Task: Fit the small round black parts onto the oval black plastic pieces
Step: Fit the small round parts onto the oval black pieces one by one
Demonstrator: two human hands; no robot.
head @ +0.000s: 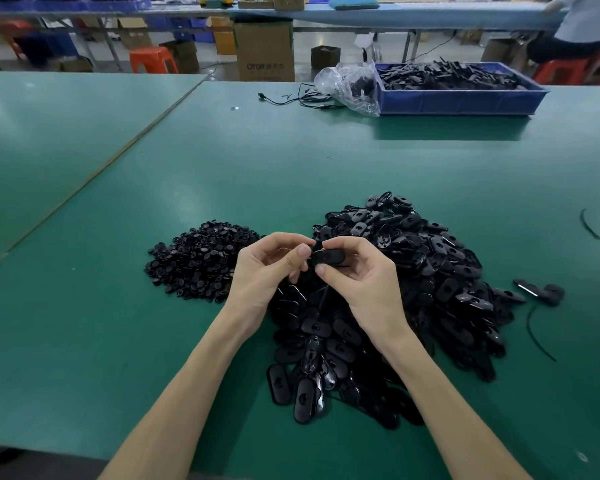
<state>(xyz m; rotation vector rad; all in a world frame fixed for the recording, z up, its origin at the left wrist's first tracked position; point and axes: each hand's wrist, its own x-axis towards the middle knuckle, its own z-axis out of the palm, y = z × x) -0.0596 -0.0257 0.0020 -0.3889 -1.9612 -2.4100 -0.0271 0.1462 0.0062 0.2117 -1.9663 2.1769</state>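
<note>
The round parts (pixel 198 261) are heaped in a small pile on the left of the table (pixel 222 161). They are tiny, black and flat like buttons. The ovals (pixel 413 271) are heaped in a much bigger pile just to the right, and the two piles are nearly touching. The ovals are black and shiny, and a hole is seen in the middle of many. They are tipped every which way. One oval (pixel 328 257) is held above the big pile, lying sideways, pinched by the left hand (pixel 267 268) and the right hand (pixel 361 275)
</note>
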